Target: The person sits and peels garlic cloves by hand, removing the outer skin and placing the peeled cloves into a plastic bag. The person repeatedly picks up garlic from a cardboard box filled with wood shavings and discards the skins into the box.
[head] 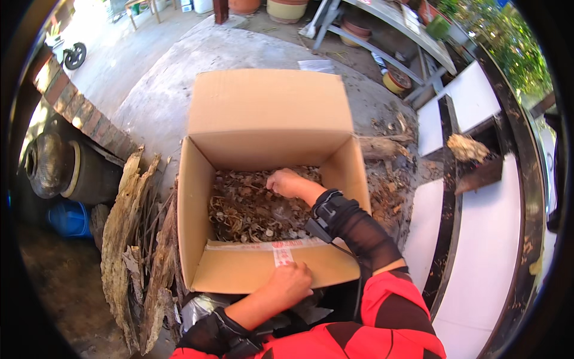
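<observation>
An open cardboard box (pixel 273 148) stands before me, its far flap (pixel 269 101) raised. Dry brown leaves and plant scraps (pixel 251 206) cover its bottom. My right hand (pixel 284 181) reaches inside, over the leaves near the back wall, with its fingers curled downward; whether anything is between them is hidden. At the box's near side, my left hand (pixel 291 279) closes on the outer edge of the near flap (pixel 237 269), beside a strip of printed tape (pixel 282 256).
Rough bark and wood pieces (pixel 121 242) lean left of the box, near a dark glazed jar (pixel 51 166) and a blue plastic container (pixel 69 218). A log (pixel 383 147) and leaf litter lie to the right, by white panels (pixel 475 242). A bench (pixel 403 31) and flowerpots (pixel 287 10) stand behind.
</observation>
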A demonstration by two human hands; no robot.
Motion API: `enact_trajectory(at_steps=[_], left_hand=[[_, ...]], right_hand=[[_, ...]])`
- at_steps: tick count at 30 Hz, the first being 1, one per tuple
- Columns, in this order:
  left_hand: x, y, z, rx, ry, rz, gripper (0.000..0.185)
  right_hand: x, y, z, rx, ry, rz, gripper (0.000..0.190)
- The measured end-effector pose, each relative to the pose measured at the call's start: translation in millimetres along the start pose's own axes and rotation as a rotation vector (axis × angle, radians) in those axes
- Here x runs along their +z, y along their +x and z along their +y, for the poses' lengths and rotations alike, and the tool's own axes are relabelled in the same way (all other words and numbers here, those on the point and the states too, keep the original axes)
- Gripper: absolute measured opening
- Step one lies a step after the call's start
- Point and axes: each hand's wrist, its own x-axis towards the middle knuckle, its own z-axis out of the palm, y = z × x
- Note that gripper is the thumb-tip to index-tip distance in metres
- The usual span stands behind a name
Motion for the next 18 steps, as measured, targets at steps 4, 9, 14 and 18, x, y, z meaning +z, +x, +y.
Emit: enact_trajectory(at_steps=[4,9,14,18], left_hand=[[7.2,-0.3,-5.2,0.032,-0.053,0.001,0.029],[-0.5,0.4,-11.7,0.066,-0.135,0.042,0.018],[-2.9,0.4,-20.9,0.107,-0.225,0.046,0.017],[-4.5,1.0,-17.7,0.037,-0.250,0.099,0.013]], right_hand=[[87.5,72.8,37.6,-0.093,-0.191,-0.032,0.030],[163.0,120.7,43.1,-0.344,-0.193,0.198,0.034],[178.2,113.6,36.9,-0.473,-0.230,0.342,0.033],[162.0,93.3,45.4,-0.186,-0.274,0.154,0.029]])
